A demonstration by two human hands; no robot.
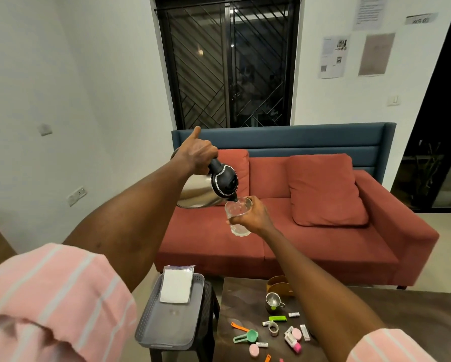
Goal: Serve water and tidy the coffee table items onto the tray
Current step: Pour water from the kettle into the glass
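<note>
My left hand (197,152) grips the black handle of a steel kettle (202,193), tilted with its spout over a clear glass (238,218). My right hand (253,215) holds that glass from the right, raised in front of the sofa; a little water sits in it. Below, a grey tray (172,325) rests on a black stool with a white packet (177,286) lying in it. The dark coffee table (234,291) carries a steel cup (273,301), a green measuring spoon (246,337), an orange clip, pink caps and several small tubes.
A red sofa (310,244) with a red cushion (323,189) stands behind the table, a blue panel behind it. A brown wooden holder (277,283) sits at the table's far edge. White walls stand to the left and a dark barred window lies straight ahead.
</note>
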